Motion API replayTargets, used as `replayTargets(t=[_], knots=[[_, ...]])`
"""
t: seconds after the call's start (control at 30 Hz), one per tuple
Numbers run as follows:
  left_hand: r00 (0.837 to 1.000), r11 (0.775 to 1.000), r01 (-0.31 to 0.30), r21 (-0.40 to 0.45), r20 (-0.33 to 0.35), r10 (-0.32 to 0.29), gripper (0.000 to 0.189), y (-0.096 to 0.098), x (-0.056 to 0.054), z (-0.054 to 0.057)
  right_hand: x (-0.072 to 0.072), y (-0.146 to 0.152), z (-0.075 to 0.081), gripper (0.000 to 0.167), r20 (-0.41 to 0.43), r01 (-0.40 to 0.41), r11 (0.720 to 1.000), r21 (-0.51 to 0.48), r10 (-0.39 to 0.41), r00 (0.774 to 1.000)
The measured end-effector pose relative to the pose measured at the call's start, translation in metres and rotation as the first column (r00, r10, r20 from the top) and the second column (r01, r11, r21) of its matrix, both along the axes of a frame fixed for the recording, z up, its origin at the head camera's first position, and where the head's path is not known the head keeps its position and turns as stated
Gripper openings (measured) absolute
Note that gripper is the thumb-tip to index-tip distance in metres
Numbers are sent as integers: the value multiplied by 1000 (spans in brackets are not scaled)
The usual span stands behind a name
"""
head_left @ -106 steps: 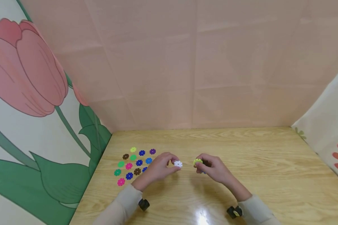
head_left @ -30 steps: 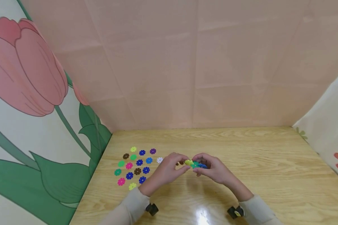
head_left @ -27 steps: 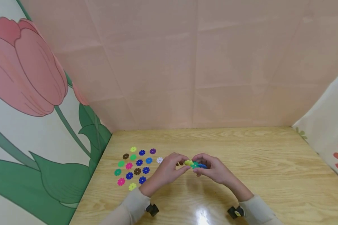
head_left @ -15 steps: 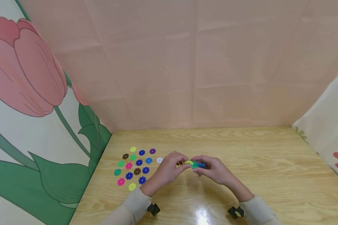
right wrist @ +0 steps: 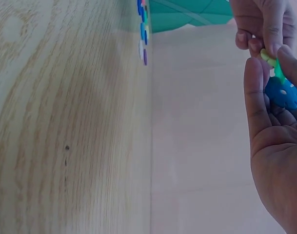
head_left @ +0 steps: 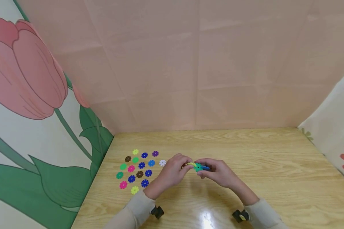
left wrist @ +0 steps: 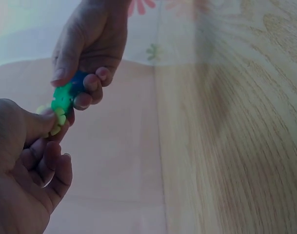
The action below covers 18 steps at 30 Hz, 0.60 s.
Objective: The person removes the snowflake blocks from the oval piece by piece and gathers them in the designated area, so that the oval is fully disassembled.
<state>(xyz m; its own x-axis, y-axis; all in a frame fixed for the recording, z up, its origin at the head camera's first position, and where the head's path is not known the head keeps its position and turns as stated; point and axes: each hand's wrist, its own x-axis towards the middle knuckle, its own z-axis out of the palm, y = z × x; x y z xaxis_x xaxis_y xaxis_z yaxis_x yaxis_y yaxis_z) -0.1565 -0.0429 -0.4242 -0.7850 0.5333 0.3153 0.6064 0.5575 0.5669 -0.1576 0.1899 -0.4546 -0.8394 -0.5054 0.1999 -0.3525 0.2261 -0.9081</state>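
My left hand (head_left: 173, 170) pinches a yellow flower-shaped interlocking disc (left wrist: 56, 123) between thumb and fingers. That disc meets a green disc (head_left: 198, 167), which is joined to a blue disc (right wrist: 284, 92). With thumb and fingers, my right hand (head_left: 219, 171) grips the green and blue end of this small chain. Both hands hold the chain above the wooden table, fingertips close together. Something brown shows by the left fingers in the head view; whether it belongs to the chain I cannot tell. Fingers partly cover the discs.
Loose discs in several colours lie flat on the table's left part, among them a white disc (head_left: 162, 163), a purple disc (head_left: 155, 154) and a pink disc (head_left: 123, 184). A pink cloth (head_left: 200, 95) hangs behind the wooden table (head_left: 263, 178).
Earlier my left hand held a white disc apart from the right hand; now it pinches the yellow disc of the chain. Over the last second the yellow disc has tilted nearly edge-on.
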Motion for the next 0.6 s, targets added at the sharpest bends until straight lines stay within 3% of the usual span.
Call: replayTargets(t=[0.23, 0.37, 0.5, 0.6], knots=[[999, 992, -20, -124, -34, 16, 14, 2, 3, 4, 0, -1, 0, 31, -27, -18, 1000, -19, 17, 999], [998, 989, -54, -137, -20, 51, 15, -1, 3, 4, 0, 0, 0, 32, -32, -1, 1000, -10, 0, 999], [992, 993, -93, -69, 74, 98, 15, -9, 0, -2, 0, 2, -1, 34, -21, 26, 1000, -3, -27, 999], [975, 991, -129, -23, 178, 131, 14, -19, -4, -8, 0, 3, -1, 35, -12, 31, 1000, -2, -31, 999]])
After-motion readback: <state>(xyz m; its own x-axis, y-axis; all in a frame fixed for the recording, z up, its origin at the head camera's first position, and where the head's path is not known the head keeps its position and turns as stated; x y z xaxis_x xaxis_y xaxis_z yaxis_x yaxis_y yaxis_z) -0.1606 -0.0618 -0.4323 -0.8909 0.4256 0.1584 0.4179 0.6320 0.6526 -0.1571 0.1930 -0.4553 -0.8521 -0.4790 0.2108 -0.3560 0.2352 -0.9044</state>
